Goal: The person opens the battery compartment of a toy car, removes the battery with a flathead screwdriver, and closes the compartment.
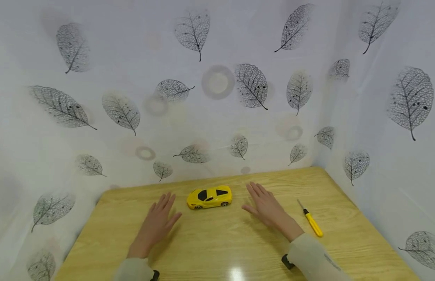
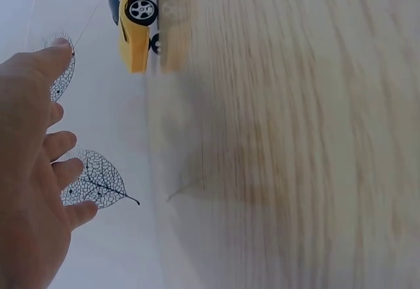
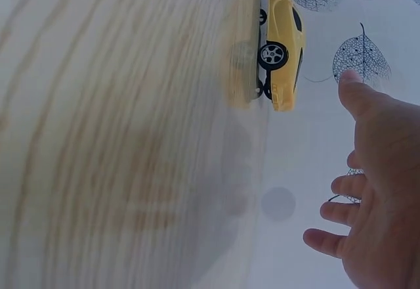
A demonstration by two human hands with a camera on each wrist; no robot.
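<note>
A yellow toy car with black windows stands on its wheels near the back of the wooden table, its nose to the left. Left of it is my left hand, fingers extended and thumb apart, holding nothing. On the car's other side my right hand is likewise spread, with nothing in it. Neither hand touches the car. Both wrist views show the toy car beyond the fingers. To the right of my right hand lies a screwdriver with a yellow and black handle, its tip pointing away from me.
The light wooden table meets a white curtain printed with dark leaves at its back. The same cloth hangs along the left and right sides. Black straps show at the sleeve cuffs.
</note>
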